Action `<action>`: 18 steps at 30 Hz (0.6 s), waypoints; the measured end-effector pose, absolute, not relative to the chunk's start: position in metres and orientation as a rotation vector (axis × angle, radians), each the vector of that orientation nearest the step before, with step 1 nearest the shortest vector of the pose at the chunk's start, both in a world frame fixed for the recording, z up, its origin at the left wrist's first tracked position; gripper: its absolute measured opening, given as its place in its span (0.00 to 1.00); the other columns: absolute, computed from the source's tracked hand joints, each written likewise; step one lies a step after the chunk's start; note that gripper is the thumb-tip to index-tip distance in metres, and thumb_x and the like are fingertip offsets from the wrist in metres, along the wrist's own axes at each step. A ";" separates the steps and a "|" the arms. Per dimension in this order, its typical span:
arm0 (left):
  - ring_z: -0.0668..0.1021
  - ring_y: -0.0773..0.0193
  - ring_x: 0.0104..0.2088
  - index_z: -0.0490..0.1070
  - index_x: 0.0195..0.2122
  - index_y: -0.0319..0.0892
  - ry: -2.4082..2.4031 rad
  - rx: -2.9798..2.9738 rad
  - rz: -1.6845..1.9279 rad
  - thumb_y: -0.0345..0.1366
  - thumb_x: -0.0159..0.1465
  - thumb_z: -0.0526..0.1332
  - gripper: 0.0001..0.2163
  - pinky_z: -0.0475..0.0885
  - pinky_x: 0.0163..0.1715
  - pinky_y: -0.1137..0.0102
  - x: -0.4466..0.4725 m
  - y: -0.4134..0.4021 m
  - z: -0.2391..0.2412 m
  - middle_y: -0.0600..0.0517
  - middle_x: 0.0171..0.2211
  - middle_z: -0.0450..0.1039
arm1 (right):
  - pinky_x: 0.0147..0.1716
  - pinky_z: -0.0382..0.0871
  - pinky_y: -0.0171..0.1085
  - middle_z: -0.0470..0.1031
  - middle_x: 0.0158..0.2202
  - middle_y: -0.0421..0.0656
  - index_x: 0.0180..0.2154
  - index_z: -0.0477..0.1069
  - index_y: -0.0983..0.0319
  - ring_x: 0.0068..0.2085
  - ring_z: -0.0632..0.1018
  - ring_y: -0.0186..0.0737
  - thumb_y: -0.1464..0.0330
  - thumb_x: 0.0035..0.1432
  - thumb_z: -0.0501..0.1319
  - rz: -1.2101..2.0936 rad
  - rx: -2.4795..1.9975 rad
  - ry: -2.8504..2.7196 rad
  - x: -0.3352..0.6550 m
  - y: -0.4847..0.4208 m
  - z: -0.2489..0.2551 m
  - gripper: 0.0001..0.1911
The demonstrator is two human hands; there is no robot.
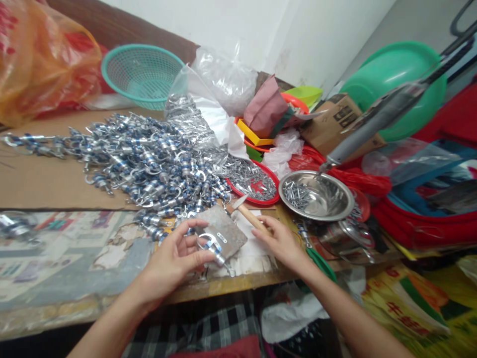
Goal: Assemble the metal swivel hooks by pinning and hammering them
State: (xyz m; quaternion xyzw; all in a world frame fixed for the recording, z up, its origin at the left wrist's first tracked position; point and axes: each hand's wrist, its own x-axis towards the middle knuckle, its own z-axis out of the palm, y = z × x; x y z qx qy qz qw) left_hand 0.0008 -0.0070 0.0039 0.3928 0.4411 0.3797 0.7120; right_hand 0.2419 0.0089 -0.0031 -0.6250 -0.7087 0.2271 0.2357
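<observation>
My left hand (178, 259) is closed on a small silver-and-blue metal hook fitting (213, 247), holding it against a grey metal block (222, 234) at the table's front edge. My right hand (281, 242) lies over the wooden handle of a small hammer (246, 213), fingers bent around it. The hammer's head rests just past the block. A big heap of the same blue-and-silver fittings (149, 159) spreads across the cardboard behind the block.
A red plate of small metal parts (255, 185) and a steel bowl of screws (316, 195) sit to the right. A teal basket (143, 74), plastic bags (223, 79), a cardboard box (337, 122), green basin (395, 74) and red tubs (421, 223) crowd the back and right.
</observation>
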 end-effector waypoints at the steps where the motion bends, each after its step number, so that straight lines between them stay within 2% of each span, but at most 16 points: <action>1: 0.76 0.66 0.28 0.59 0.45 0.43 0.977 0.874 0.845 0.33 0.49 0.68 0.24 0.67 0.24 0.75 0.001 -0.007 0.004 0.55 0.27 0.75 | 0.42 0.65 0.41 0.75 0.42 0.45 0.45 0.70 0.61 0.42 0.74 0.44 0.66 0.56 0.57 0.638 -1.706 -1.951 0.243 0.009 -0.007 0.14; 4: 0.76 0.66 0.29 0.59 0.46 0.44 0.971 0.882 0.849 0.33 0.49 0.68 0.25 0.68 0.25 0.75 0.000 -0.008 0.003 0.55 0.29 0.75 | 0.43 0.66 0.43 0.75 0.42 0.47 0.48 0.70 0.62 0.43 0.74 0.45 0.67 0.58 0.55 0.600 -1.700 -1.992 0.240 0.009 -0.015 0.16; 8: 0.75 0.67 0.27 0.59 0.47 0.43 0.954 0.886 0.847 0.33 0.49 0.68 0.26 0.68 0.25 0.75 -0.001 -0.007 0.001 0.56 0.28 0.74 | 0.48 0.64 0.45 0.72 0.43 0.50 0.49 0.70 0.64 0.46 0.72 0.45 0.65 0.59 0.54 0.326 -1.577 -1.896 0.207 0.000 -0.010 0.18; 12: 0.74 0.68 0.26 0.59 0.46 0.43 0.974 0.892 0.850 0.33 0.48 0.69 0.26 0.68 0.24 0.75 -0.001 -0.006 0.001 0.57 0.27 0.74 | 0.49 0.65 0.41 0.70 0.48 0.50 0.51 0.68 0.64 0.49 0.71 0.45 0.63 0.54 0.60 0.407 -1.490 -1.860 0.171 -0.001 -0.004 0.23; 15: 0.76 0.66 0.27 0.59 0.46 0.43 0.963 0.884 0.852 0.33 0.48 0.69 0.26 0.68 0.24 0.75 0.000 -0.007 0.003 0.56 0.27 0.74 | 0.43 0.68 0.39 0.76 0.42 0.47 0.43 0.75 0.62 0.43 0.76 0.44 0.66 0.55 0.59 0.491 -1.539 -1.815 0.172 0.008 -0.003 0.14; 18: 0.77 0.66 0.27 0.60 0.44 0.44 0.953 0.863 0.876 0.32 0.48 0.68 0.24 0.68 0.25 0.75 0.001 -0.009 0.004 0.57 0.26 0.74 | 0.28 0.68 0.35 0.79 0.27 0.42 0.30 0.78 0.61 0.29 0.78 0.40 0.68 0.53 0.62 0.541 -1.652 -1.764 0.186 0.015 0.006 0.07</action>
